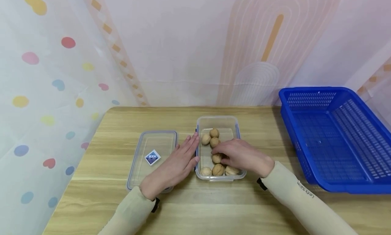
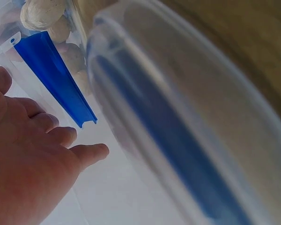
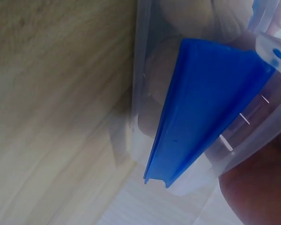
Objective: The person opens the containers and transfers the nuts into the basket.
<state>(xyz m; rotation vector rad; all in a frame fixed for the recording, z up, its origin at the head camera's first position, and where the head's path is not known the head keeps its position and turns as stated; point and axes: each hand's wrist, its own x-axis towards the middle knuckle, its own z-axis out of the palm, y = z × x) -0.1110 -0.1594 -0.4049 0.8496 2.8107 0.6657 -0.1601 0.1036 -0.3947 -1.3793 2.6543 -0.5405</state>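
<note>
A clear plastic food container (image 1: 217, 118) with blue side latches holds several walnuts (image 1: 218, 169). My right hand (image 1: 242, 155) reaches in over its right wall, thumb and fingers around a walnut (image 1: 217, 158) near the middle. Straight fingers of my left hand (image 1: 175, 163) rest against the container's left wall. That hand also passes over the edge of a clear lid (image 1: 162, 141) with a blue seal. In the left wrist view a blue latch (image 2: 56, 75) sticks out beside the fingers. Another latch (image 3: 206, 103) blocks much of the right wrist view, hiding the right fingertips.
A big blue plastic basket (image 1: 300, 150) stands on the right of the wooden table (image 1: 213, 208). Behind the table hangs a patterned cloth (image 1: 183, 51). The lid bears a blue and white diamond label (image 1: 152, 157).
</note>
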